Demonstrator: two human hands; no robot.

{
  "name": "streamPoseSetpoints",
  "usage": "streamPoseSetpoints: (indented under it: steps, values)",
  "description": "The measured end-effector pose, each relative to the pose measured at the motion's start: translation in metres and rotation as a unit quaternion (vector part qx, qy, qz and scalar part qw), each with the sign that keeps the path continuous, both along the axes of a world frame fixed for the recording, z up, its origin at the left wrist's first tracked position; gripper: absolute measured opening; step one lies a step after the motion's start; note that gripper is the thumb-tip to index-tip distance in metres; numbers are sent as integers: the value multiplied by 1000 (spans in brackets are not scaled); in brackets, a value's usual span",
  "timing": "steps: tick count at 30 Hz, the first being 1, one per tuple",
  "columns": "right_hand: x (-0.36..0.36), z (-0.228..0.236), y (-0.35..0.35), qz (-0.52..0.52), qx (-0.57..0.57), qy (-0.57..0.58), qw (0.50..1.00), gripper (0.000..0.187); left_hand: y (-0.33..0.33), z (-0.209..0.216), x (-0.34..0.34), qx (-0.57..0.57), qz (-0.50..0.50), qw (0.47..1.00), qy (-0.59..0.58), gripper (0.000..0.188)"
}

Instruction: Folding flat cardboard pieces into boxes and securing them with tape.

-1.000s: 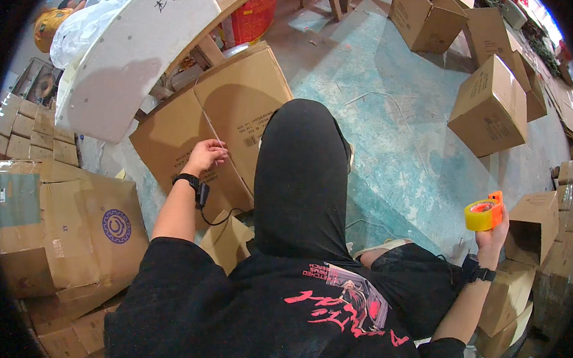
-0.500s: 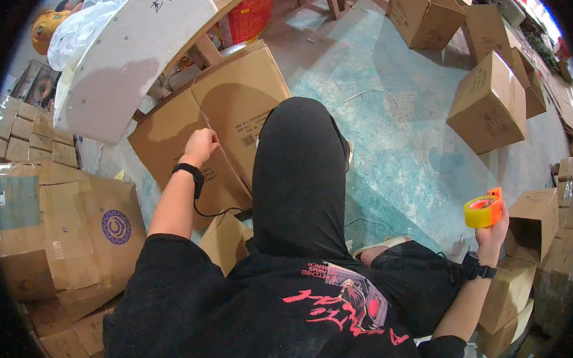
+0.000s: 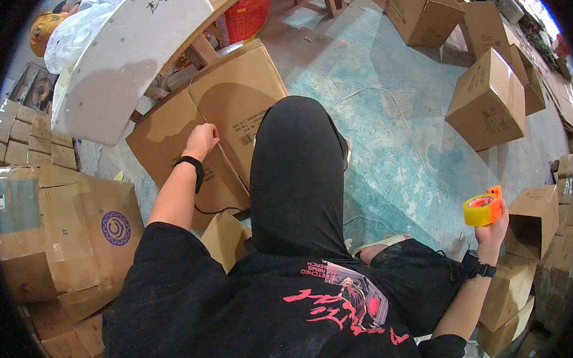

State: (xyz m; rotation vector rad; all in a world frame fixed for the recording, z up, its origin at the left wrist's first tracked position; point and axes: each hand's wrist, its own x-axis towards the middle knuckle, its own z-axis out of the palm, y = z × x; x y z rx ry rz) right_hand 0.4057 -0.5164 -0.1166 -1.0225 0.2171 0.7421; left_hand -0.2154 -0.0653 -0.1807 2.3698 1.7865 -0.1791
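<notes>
My left hand (image 3: 203,141), fingers curled in, is closed on a thin pale string (image 3: 226,159) that runs across flattened cardboard boxes (image 3: 238,84). These boxes lean against a wooden bench, and my bent knee covers part of their right side. Out to the right, my right hand (image 3: 493,230) grips an orange tape dispenser (image 3: 494,204) with a roll of yellow tape (image 3: 478,212) on it. The dispenser is held up, apart from any box.
A white curved board (image 3: 131,60) lies on the wooden bench (image 3: 203,20). Large cartons (image 3: 83,233) stand at my left. An upright carton (image 3: 488,102) is on the blue-green floor at far right, with open cartons (image 3: 534,221) beside my right hand. A red bag (image 3: 246,15) sits beyond the bench.
My left hand has shifted slightly up along the flattened boxes. My right hand still holds the tape dispenser in nearly the same place.
</notes>
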Motion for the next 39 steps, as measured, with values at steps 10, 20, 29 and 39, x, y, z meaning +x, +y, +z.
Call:
streamPoseSetpoints:
  steps: [10,20,29,39]
  values:
    - [-9,7,8,-9,-17,-14,1000,37,21,-10,6,-64,28,996,52,15]
    - [-1,-1,2,8,4,-1,1000,37,30,-19,-2,-63,34,994,86,16]
    - [-3,2,2,-1,-10,-2,1000,36,-15,-21,0,47,123,987,-94,18]
    - [-6,2,9,-1,-19,-18,1000,35,-45,-86,5,158,332,842,-394,35]
